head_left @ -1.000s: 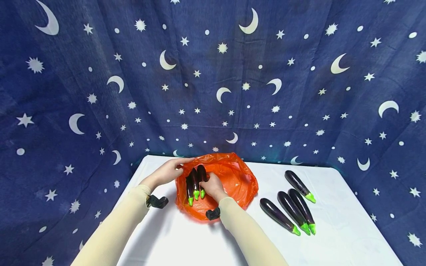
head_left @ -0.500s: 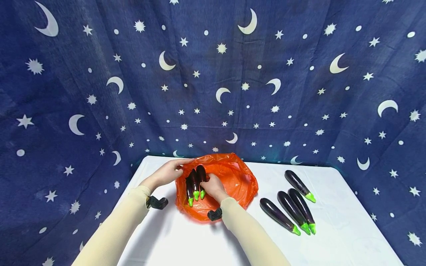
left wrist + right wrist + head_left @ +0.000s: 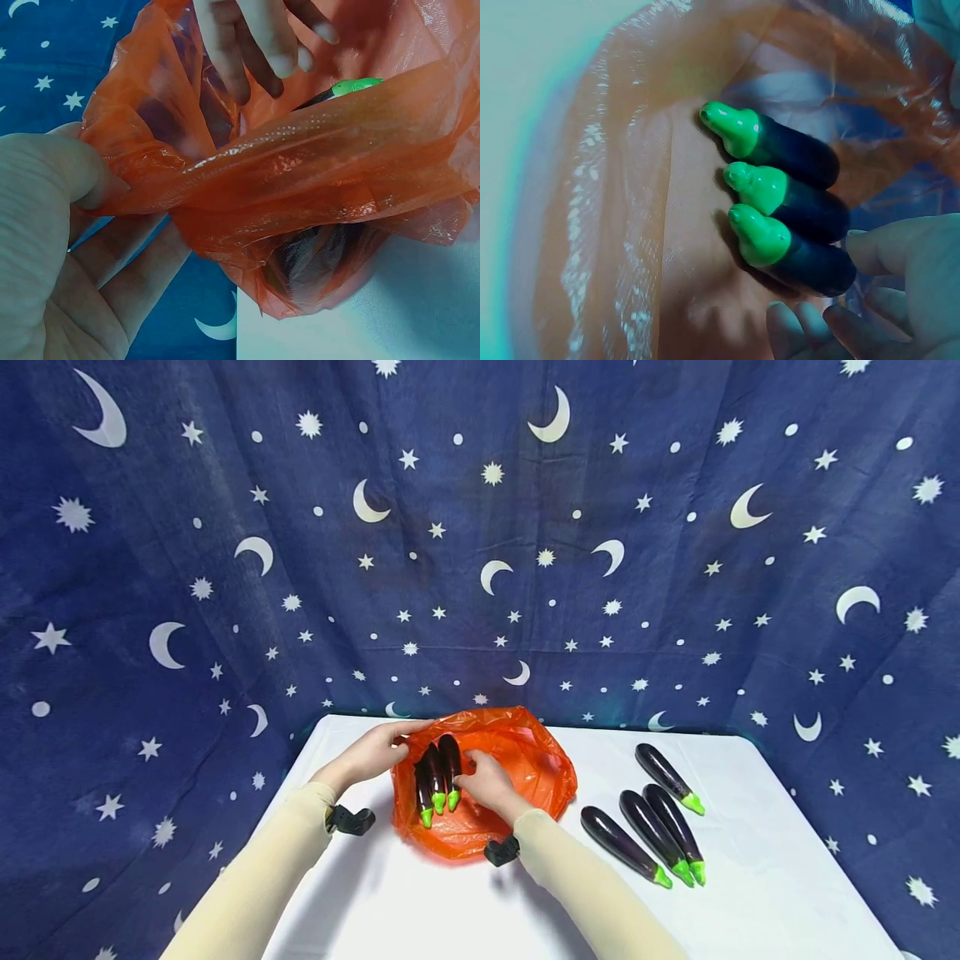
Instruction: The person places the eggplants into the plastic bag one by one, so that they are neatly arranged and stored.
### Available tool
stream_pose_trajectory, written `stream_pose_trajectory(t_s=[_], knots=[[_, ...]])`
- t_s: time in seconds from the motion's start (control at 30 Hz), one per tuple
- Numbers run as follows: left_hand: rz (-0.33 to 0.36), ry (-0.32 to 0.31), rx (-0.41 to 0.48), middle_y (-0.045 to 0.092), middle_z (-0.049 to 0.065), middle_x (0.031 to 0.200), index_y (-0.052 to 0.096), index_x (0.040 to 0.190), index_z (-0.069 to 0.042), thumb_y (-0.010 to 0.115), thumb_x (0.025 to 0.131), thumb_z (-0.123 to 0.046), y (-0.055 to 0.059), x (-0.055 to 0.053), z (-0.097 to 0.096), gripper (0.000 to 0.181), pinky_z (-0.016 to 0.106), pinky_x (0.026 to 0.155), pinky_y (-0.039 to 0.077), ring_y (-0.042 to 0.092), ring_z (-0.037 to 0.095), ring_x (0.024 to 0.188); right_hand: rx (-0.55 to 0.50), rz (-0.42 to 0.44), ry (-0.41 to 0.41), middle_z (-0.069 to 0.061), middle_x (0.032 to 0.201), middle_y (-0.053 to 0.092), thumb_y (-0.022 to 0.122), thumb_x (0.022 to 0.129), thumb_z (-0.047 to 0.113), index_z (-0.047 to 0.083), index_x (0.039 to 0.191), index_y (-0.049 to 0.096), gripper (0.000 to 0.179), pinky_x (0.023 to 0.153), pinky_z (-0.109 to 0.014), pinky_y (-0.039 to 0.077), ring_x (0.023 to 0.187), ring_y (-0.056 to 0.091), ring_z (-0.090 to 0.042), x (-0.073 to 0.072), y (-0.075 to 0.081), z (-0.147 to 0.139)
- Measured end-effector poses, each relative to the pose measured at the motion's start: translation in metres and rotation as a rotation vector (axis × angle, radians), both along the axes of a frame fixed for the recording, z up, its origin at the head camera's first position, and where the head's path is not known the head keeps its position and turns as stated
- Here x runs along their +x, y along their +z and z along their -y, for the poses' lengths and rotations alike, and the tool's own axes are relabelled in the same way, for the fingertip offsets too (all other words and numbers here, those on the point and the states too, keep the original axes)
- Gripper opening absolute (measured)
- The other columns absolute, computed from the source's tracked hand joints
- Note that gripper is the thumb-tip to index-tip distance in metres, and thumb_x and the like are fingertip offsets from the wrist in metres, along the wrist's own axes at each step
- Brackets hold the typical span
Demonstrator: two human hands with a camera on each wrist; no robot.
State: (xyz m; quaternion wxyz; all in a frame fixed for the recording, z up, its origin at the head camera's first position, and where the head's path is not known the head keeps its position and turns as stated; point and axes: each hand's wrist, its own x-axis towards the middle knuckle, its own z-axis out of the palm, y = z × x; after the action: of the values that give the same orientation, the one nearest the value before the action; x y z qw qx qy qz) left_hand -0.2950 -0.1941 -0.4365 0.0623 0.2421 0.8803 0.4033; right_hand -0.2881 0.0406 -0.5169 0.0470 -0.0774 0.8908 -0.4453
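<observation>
The orange bag point(image 3: 525, 768), pinched at ten o'clock by the left hand point(image 3: 369, 753), is best held taut; the right hand point(image 3: 491, 783), loosely spread beside three eggplants point(image 3: 435, 770) inside at nine, should be withdrawn gently.

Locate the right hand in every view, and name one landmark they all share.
Head: right hand below the picture's centre.
Left wrist: right hand at the top edge, near the middle, mainly fingers.
Right wrist: right hand in the lower right corner.
Shared landmark: orange bag.
</observation>
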Motion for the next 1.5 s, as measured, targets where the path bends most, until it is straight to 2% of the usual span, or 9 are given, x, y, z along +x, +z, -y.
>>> stream_pose_trajectory(t_s=[0.23,0.43,0.73,0.9,1.03,1.27,1.5], knots=[[-0.004,-0.001,0.013,0.062,0.004,0.141,0.058,0.148,-0.017,0.049,0.093,0.006,-0.002,0.001,0.0,0.06,0.047,0.104,0.046,0.06,0.025,0.12,-0.014,-0.069,0.075,-0.019,0.134,0.061,0.074,0.09,0.017,0.001,0.141,0.057,0.056,0.099,-0.051,0.049,0.115,0.061,-0.036,0.016,0.008,-0.015],[-0.014,0.003,0.007,0.061,0.004,0.142,0.058,0.148,-0.018,0.049,0.093,0.006,-0.002,0.002,0.002,0.06,0.048,0.105,0.046,0.06,0.026,0.121,-0.007,-0.116,0.125,-0.014,0.136,0.06,0.074,0.09,0.018,0.006,0.142,0.058,0.056,0.091,-0.044,0.053,0.103,0.062,-0.026,0.034,0.025,-0.035],[-0.025,-0.008,0.011,0.061,0.006,0.142,0.058,0.147,-0.015,0.049,0.093,0.007,-0.002,0.0,0.001,0.059,0.048,0.107,0.045,0.058,0.027,0.126,0.022,-0.133,0.129,-0.004,0.141,0.058,0.073,0.093,0.027,0.017,0.146,0.057,0.057,0.102,-0.049,0.047,0.122,0.057,-0.027,0.056,0.039,-0.063],[-0.025,-0.002,0.004,0.061,0.006,0.142,0.058,0.147,-0.016,0.049,0.093,0.006,-0.003,-0.001,0.001,0.059,0.048,0.106,0.045,0.059,0.027,0.124,0.012,-0.125,0.103,-0.002,0.138,0.059,0.074,0.093,0.03,0.019,0.146,0.056,0.057,0.097,-0.047,0.051,0.118,0.059,-0.025,0.065,0.041,-0.077],[-0.033,-0.008,0.011,0.062,0.006,0.141,0.059,0.147,-0.016,0.049,0.093,0.006,-0.003,-0.001,0.0,0.06,0.048,0.105,0.046,0.061,0.027,0.121,-0.02,-0.133,0.056,-0.003,0.133,0.062,0.076,0.091,0.024,0.018,0.144,0.058,0.057,0.092,-0.044,0.053,0.111,0.062,-0.023,0.068,0.04,-0.092],[0.003,0.009,0.001,0.063,0.003,0.14,0.058,0.148,-0.018,0.05,0.093,0.005,-0.002,-0.002,0.001,0.06,0.043,0.1,0.049,0.062,0.023,0.114,-0.073,-0.133,-0.02,-0.007,0.132,0.064,0.075,0.09,0.013,0.011,0.144,0.059,0.056,0.092,-0.044,0.053,0.111,0.062,-0.028,0.071,0.035,-0.122],[-0.01,-0.015,0.012,0.062,0.006,0.141,0.058,0.148,-0.015,0.049,0.091,0.007,-0.003,-0.002,0.001,0.062,0.04,0.093,0.05,0.064,0.025,0.111,-0.086,-0.153,-0.033,-0.014,0.135,0.061,0.074,0.091,0.011,0.007,0.145,0.057,0.057,0.088,-0.04,0.053,0.11,0.063,-0.033,0.076,0.033,-0.151]])
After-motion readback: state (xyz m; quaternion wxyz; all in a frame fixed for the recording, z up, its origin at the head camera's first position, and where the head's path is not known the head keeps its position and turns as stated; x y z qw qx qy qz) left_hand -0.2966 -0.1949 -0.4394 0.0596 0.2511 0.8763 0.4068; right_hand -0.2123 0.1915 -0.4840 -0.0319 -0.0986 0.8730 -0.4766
